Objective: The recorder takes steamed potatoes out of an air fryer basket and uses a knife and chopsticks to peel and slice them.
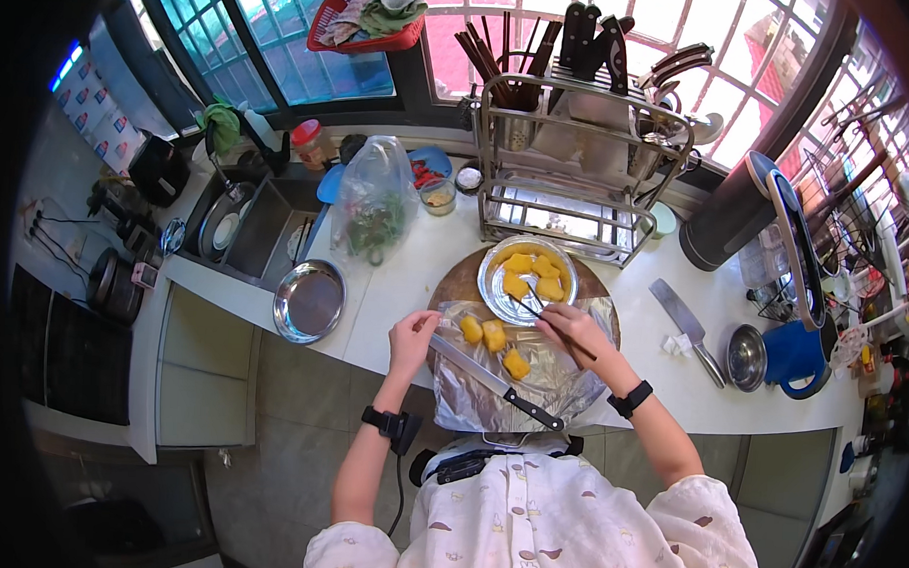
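My right hand [579, 335] grips dark chopsticks [530, 308], their tips apart at a yellow piece of food [514, 285] in a round foil pan [487, 296]. Several such yellow pieces lie in this pan, some star-shaped. Below it, three more yellow lumps [494, 335] rest on a thin, shiny sheet [469, 405] spread over a round wooden board [451, 280]. A long knife with a black handle [489, 377] lies slantwise across the sheet. My left hand [412, 344] hovers by the sheet's left edge, near the knife tip, fingers drawn together; whether they pinch anything is unclear.
Left of the board are a steel bowl [310, 301], a plastic bag of greens [374, 221] and a sink [276, 221]. Behind stands a metal rack [585, 191] with knives and chopsticks. A cleaver [679, 311], a small metal bowl [746, 357] and a blue jug [793, 363] stand or lie rightward.
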`<move>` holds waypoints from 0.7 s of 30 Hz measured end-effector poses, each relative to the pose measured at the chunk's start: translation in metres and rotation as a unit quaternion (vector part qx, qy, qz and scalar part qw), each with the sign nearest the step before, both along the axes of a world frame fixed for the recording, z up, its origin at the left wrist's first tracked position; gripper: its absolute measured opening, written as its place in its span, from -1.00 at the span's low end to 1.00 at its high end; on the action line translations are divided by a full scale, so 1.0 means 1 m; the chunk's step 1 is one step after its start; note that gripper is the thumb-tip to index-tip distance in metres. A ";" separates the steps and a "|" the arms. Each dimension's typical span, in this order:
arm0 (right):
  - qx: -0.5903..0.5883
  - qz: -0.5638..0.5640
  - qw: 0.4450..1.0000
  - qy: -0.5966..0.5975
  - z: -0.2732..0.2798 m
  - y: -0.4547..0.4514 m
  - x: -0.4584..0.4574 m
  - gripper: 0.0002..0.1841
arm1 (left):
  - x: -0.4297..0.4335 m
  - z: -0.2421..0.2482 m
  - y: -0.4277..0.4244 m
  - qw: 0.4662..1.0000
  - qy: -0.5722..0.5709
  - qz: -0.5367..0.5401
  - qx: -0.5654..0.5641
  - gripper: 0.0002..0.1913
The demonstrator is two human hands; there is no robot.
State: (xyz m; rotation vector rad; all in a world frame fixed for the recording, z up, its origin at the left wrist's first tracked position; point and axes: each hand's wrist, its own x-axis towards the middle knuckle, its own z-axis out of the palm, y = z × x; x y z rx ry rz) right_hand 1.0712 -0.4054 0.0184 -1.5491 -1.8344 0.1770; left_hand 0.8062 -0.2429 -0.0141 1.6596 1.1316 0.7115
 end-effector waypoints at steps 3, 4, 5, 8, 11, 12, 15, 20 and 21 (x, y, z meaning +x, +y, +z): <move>0.000 0.006 1.000 -0.019 -0.007 0.003 -0.007 -0.80 | -0.023 -0.014 -0.012 0.999 -0.010 0.027 -0.019 -0.83; -0.001 0.003 1.000 -0.016 -0.008 0.004 -0.007 -0.79 | -0.029 -0.018 -0.016 0.998 -0.023 0.042 -0.034 -0.82; -0.002 0.004 1.000 -0.016 -0.009 0.004 -0.006 -0.79 | -0.035 -0.021 -0.021 0.998 -0.023 0.043 -0.035 -0.82; -0.028 0.009 0.999 0.029 -0.004 0.004 -0.004 -0.79 | -0.051 -0.026 -0.034 0.996 -0.048 0.058 -0.053 -0.82; -0.033 -0.005 0.993 0.112 0.004 0.008 -0.004 -0.82 | -0.065 -0.030 -0.046 0.991 -0.085 0.089 -0.060 -0.81; -0.037 -0.004 0.992 0.123 0.003 0.010 -0.002 -0.82 | -0.067 -0.028 -0.050 0.988 -0.100 0.099 -0.070 -0.81; -0.028 0.007 0.995 0.100 0.000 0.019 0.000 -0.83 | -0.074 -0.031 -0.057 0.984 -0.107 0.117 -0.087 -0.82; -0.008 0.019 0.998 -0.056 0.000 0.017 -0.010 -0.82 | -0.084 -0.034 -0.061 0.980 -0.111 0.130 -0.098 -0.82; -0.008 0.021 0.998 -0.057 0.000 0.015 -0.010 -0.82 | -0.086 -0.034 -0.061 0.981 -0.110 0.132 -0.093 -0.82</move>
